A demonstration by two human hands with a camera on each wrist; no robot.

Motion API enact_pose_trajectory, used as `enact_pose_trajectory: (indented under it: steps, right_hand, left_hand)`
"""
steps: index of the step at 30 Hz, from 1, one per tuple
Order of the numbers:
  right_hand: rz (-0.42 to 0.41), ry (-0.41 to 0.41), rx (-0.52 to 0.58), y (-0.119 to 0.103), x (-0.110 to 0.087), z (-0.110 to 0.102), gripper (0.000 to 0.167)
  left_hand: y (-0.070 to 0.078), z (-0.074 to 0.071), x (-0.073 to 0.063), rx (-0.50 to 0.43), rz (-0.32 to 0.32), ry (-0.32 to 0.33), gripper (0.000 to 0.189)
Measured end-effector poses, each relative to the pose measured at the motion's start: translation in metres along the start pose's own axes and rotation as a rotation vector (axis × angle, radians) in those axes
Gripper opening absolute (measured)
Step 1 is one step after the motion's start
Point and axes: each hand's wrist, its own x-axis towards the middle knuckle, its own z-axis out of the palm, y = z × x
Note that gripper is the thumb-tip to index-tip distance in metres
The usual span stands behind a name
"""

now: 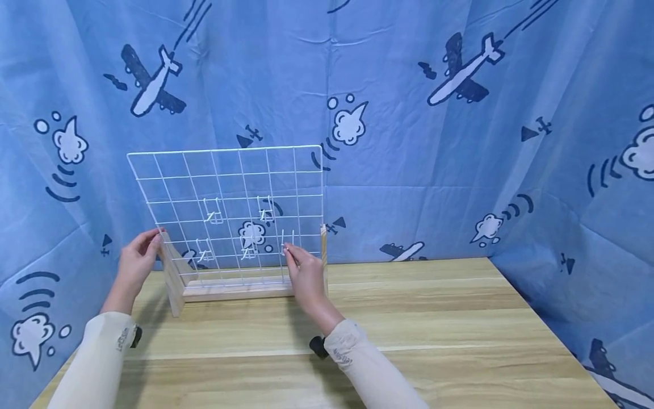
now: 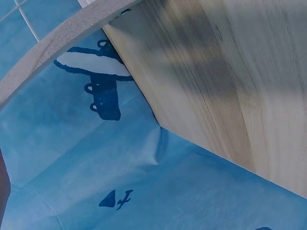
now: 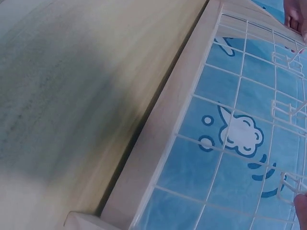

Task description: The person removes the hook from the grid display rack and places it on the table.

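Observation:
A white wire grid [image 1: 227, 172] stands tilted back in a wooden stand [image 1: 240, 291] on the table. My left hand [image 1: 137, 257] grips the top of the stand's left side piece [image 1: 174, 281] between thumb and fingers; in the left wrist view that side piece [image 2: 45, 48] crosses the upper left. My right hand [image 1: 309, 279] pinches a white wire hook [image 1: 283, 236] against the lower right of the grid. Part of this hook [image 3: 284, 182] shows beside a fingertip in the right wrist view. Several similar hooks, one of them a hook [image 1: 214, 216] at upper left, hang on the grid.
The stand rests toward the back left of a wood-grain table [image 1: 434, 329]. A blue curtain [image 1: 388, 68] printed with planes and clouds hangs behind and along both sides. The stand's right side piece [image 1: 323, 244] rises beside my right hand.

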Motion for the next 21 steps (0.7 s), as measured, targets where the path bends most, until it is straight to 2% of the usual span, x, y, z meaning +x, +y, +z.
enact_pose_trajectory:
  steps: [11,21]
  right_hand:
    - [-0.003,0.011,0.001,-0.001,0.001,-0.007,0.015]
    - [-0.024,0.037,0.031,-0.005,0.006,-0.015,0.015]
  left_hand:
    - [-0.001,0.003,0.0,0.053,0.019,0.032,0.052]
    - [0.0,0.002,-0.001,0.062,0.068,0.066,0.047]
